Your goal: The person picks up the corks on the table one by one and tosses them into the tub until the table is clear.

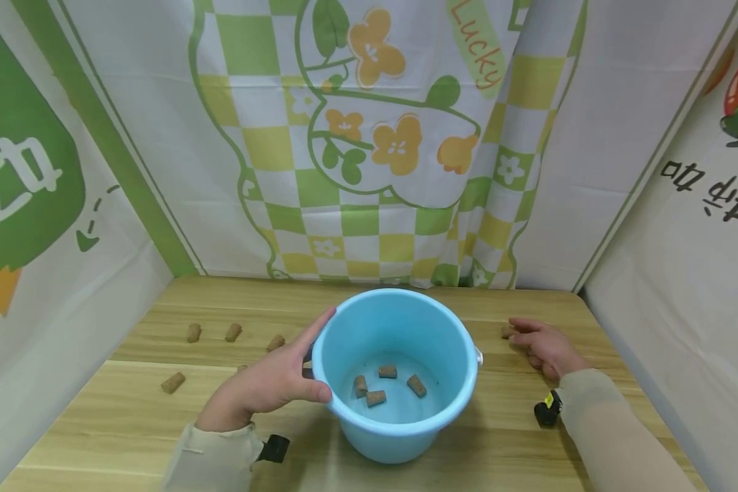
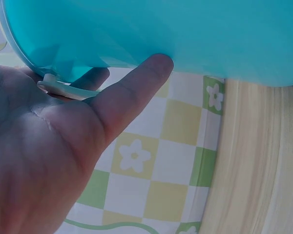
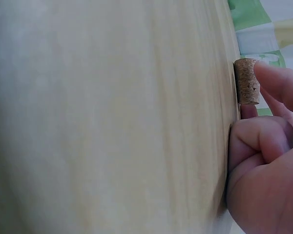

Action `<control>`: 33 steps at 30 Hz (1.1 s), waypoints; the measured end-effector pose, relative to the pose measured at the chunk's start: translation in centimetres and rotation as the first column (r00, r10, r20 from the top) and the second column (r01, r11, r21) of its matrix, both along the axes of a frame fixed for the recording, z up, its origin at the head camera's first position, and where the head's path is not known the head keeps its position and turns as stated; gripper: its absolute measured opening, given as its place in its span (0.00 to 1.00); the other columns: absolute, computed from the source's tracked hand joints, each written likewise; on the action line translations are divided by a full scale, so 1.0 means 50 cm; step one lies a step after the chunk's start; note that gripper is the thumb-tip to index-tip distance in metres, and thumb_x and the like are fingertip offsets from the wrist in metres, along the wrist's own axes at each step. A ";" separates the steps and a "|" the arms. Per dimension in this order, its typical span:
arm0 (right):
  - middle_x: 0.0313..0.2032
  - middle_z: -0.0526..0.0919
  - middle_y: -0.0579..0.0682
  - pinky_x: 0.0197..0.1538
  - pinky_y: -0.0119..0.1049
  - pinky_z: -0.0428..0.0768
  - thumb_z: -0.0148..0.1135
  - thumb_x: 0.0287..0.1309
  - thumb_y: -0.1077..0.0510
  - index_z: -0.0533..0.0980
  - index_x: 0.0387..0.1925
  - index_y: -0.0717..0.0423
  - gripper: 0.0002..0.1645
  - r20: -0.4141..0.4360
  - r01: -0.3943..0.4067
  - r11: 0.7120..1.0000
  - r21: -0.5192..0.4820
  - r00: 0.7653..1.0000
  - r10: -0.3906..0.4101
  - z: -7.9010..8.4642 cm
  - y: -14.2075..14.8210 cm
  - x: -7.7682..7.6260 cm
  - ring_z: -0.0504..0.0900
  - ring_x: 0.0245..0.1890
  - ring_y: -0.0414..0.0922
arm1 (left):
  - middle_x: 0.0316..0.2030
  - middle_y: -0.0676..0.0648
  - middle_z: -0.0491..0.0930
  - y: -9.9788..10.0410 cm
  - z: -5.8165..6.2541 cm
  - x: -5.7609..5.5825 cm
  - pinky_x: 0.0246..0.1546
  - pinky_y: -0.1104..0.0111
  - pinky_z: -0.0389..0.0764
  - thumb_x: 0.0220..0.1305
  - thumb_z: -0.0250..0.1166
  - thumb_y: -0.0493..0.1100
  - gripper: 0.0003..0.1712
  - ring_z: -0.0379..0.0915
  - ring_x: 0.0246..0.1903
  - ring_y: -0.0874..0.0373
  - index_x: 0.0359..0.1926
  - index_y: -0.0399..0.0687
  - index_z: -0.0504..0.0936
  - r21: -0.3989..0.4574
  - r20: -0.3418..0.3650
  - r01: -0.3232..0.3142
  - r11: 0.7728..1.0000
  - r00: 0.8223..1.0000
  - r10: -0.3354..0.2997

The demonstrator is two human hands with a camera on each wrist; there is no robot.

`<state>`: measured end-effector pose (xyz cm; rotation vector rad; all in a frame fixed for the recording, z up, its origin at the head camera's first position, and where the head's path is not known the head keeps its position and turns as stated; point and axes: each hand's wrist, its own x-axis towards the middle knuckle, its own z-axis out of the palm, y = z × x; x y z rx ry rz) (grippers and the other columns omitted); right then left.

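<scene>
A light-blue plastic bucket stands upright on the wooden table, with several corks lying on its bottom. My left hand rests on the bucket's left side, its thumb and fingers spread along the outside and rim. In the left wrist view, the thumb lies straight against the blue wall, near a white handle piece. To the right of the bucket, my right hand pinches a single cork low at the table surface. Its other fingers are curled under against the wood.
Several loose corks lie scattered on the table left of the bucket, one partly hidden behind my left hand. A checked green and yellow curtain hangs at the table's back edge. Printed cloth walls flank both sides.
</scene>
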<state>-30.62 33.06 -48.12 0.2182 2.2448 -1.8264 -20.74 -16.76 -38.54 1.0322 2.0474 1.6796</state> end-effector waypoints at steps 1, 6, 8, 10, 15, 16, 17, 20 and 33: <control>0.71 0.60 0.63 0.19 0.26 0.64 0.59 0.68 0.65 0.57 0.74 0.63 0.37 -0.001 0.005 1.000 0.002 1.000 -0.005 0.000 -0.001 0.000 0.57 0.14 0.32 | 0.75 0.40 0.48 -0.001 0.000 0.000 0.57 0.49 0.72 0.55 0.77 0.55 0.67 0.59 0.65 0.35 0.80 0.64 0.35 -0.002 -0.004 -0.001 1.000 1.000 0.001; 0.69 0.64 0.64 0.19 0.26 0.64 0.59 0.68 0.65 0.59 0.73 0.64 0.36 -0.009 0.007 1.000 0.012 1.000 -0.007 -0.001 -0.005 -0.001 0.58 0.14 0.32 | 0.75 0.41 0.48 -0.002 0.000 0.001 0.57 0.51 0.72 0.56 0.77 0.54 0.67 0.59 0.65 0.37 0.80 0.64 0.35 -0.016 -0.011 -0.009 1.000 1.000 0.009; 0.69 0.64 0.65 0.18 0.27 0.64 0.59 0.68 0.65 0.59 0.74 0.64 0.36 -0.011 0.000 1.000 0.016 1.000 0.000 -0.001 -0.005 0.000 0.59 0.14 0.33 | 0.75 0.41 0.48 -0.002 0.001 0.002 0.57 0.53 0.72 0.55 0.77 0.55 0.67 0.59 0.65 0.37 0.80 0.64 0.35 -0.022 -0.012 -0.015 1.000 1.000 0.015; 0.69 0.64 0.64 0.18 0.27 0.64 0.59 0.68 0.65 0.59 0.73 0.64 0.36 -0.008 0.003 1.000 0.015 1.000 -0.002 -0.002 -0.006 0.000 0.59 0.14 0.33 | 0.75 0.41 0.48 -0.003 0.000 0.002 0.56 0.53 0.72 0.55 0.77 0.55 0.67 0.59 0.65 0.38 0.80 0.64 0.35 -0.029 -0.012 -0.021 0.999 1.000 0.021; 0.66 0.67 0.62 0.18 0.26 0.64 0.60 0.67 0.66 0.59 0.73 0.65 0.36 -0.002 0.002 1.000 0.001 1.000 -0.002 -0.002 -0.007 -0.002 0.59 0.14 0.32 | 0.75 0.41 0.47 -0.004 -0.002 0.002 0.56 0.53 0.72 0.55 0.77 0.55 0.67 0.59 0.65 0.38 0.80 0.64 0.35 -0.032 -0.006 -0.024 0.999 1.000 0.024; 0.66 0.69 0.62 0.18 0.26 0.64 0.60 0.67 0.66 0.59 0.73 0.65 0.37 -0.004 0.000 1.000 0.000 1.000 0.000 -0.002 -0.007 -0.002 0.59 0.14 0.32 | 0.75 0.41 0.47 -0.004 -0.002 0.002 0.56 0.52 0.72 0.55 0.77 0.55 0.67 0.59 0.65 0.38 0.80 0.64 0.35 -0.031 -0.007 -0.024 0.999 1.000 0.023; 0.64 0.71 0.61 0.18 0.26 0.64 0.60 0.67 0.66 0.59 0.73 0.65 0.36 -0.003 0.004 1.000 -0.002 1.000 -0.004 -0.002 -0.007 -0.003 0.60 0.14 0.32 | 0.75 0.41 0.47 -0.004 -0.002 0.002 0.56 0.52 0.72 0.55 0.77 0.54 0.67 0.59 0.65 0.37 0.80 0.64 0.35 -0.031 -0.009 -0.026 0.999 1.000 0.025; 0.61 0.75 0.60 0.18 0.26 0.64 0.60 0.67 0.66 0.60 0.72 0.66 0.36 -0.012 -0.009 1.000 0.014 1.000 0.009 -0.001 -0.007 -0.004 0.60 0.14 0.32 | 0.75 0.41 0.47 -0.003 -0.002 0.002 0.56 0.52 0.72 0.55 0.77 0.55 0.67 0.60 0.65 0.38 0.80 0.64 0.36 -0.038 -0.019 -0.034 0.999 0.999 0.033; 0.60 0.77 0.59 0.18 0.28 0.65 0.60 0.67 0.65 0.68 0.67 0.66 0.28 -0.014 -0.004 0.996 0.085 1.000 0.005 -0.004 -0.006 -0.009 0.60 0.13 0.33 | 0.75 0.40 0.48 -0.001 0.000 0.004 0.56 0.54 0.72 0.55 0.76 0.57 0.67 0.60 0.65 0.38 0.80 0.63 0.35 -0.041 -0.020 -0.036 0.999 0.999 0.035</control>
